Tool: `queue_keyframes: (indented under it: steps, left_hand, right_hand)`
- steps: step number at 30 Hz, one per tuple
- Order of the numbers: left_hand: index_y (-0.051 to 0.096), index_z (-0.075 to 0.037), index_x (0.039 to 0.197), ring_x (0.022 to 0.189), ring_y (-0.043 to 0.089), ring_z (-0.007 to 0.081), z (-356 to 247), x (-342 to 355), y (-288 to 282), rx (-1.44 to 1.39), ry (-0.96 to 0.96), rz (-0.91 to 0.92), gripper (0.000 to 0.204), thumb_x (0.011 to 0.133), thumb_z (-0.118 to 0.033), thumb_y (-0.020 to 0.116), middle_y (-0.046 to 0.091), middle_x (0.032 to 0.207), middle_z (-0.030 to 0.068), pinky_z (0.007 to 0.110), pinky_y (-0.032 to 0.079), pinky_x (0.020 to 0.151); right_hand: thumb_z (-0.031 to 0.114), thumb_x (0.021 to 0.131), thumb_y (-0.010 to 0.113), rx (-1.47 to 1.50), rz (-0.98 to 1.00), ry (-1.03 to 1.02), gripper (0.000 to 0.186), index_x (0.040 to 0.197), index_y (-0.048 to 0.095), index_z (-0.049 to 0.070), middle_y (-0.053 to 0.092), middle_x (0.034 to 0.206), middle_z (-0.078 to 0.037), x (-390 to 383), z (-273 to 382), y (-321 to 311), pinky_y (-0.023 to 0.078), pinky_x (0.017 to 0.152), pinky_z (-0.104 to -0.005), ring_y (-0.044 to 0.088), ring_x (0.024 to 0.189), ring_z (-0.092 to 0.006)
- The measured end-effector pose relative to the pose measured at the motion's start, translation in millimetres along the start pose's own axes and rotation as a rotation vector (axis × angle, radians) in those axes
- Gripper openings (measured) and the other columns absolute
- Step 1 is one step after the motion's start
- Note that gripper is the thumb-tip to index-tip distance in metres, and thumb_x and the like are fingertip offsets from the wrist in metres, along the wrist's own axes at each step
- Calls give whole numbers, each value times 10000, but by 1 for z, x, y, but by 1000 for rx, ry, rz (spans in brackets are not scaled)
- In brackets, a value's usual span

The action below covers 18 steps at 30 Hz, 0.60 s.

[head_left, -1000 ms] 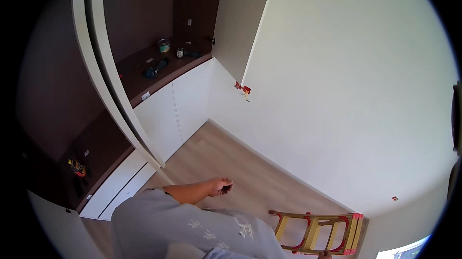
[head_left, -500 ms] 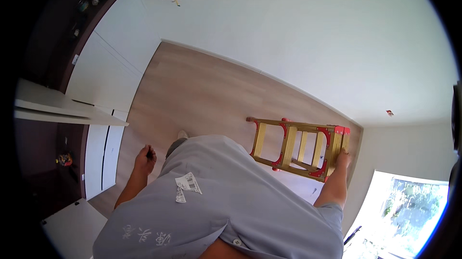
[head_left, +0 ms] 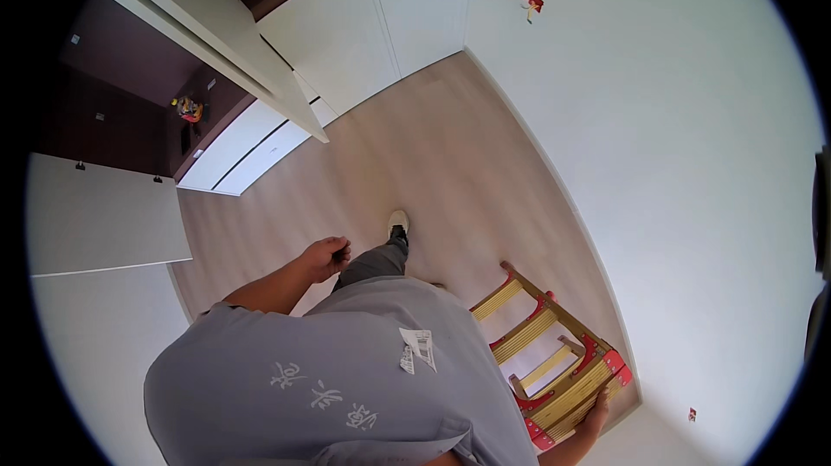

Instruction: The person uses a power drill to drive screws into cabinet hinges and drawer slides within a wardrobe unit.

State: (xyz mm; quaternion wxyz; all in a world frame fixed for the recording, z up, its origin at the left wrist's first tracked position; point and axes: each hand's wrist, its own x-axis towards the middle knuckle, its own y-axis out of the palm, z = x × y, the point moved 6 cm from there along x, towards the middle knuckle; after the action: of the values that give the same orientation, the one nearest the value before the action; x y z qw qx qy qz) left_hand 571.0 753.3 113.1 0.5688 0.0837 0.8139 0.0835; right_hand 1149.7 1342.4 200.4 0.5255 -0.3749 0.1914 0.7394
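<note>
1. At left, a red-and-yellow object (head_left: 189, 109) sits on a dark cabinet shelf (head_left: 223, 101).
2. The left hand (head_left: 329, 258) is curled narrow; I cannot tell whether it holds anything.
3. The yellow-and-red stepladder (head_left: 525, 335) is right of the person's body, near the white wall (head_left: 684, 172).
4. The right hand (head_left: 594, 420) holds its near end.

left forearm (head_left: 275, 288): angled inward | left fingers (head_left: 340, 245): loosely curled | right forearm (head_left: 571, 446): extended | right fingers (head_left: 602, 400): gripping
</note>
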Motion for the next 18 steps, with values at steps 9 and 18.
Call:
queue_keyframes:
  steps: [9,18]
  left_hand:
    - [630,-104,1020,803,675,140,-19,-56,48,235,-97,256,180,1043,-281,604,670,894,18,292,601,712]
    - [631,-95,1046,833,664,150,-34,-110,8,210,-52,361,171,1033,-265,623,663,922,25,335,590,753]
  right_hand:
    - [317,1025,585,102,87,-323,519,1381,493,-49,668,1185,-159,-165,101,171,588,829,-366,692,999,-248]
    - [431,998,609,67,259,-316,635,1435,472,-8,646,1268,-148,-244,122,233,558,932,-399,658,1116,-270]
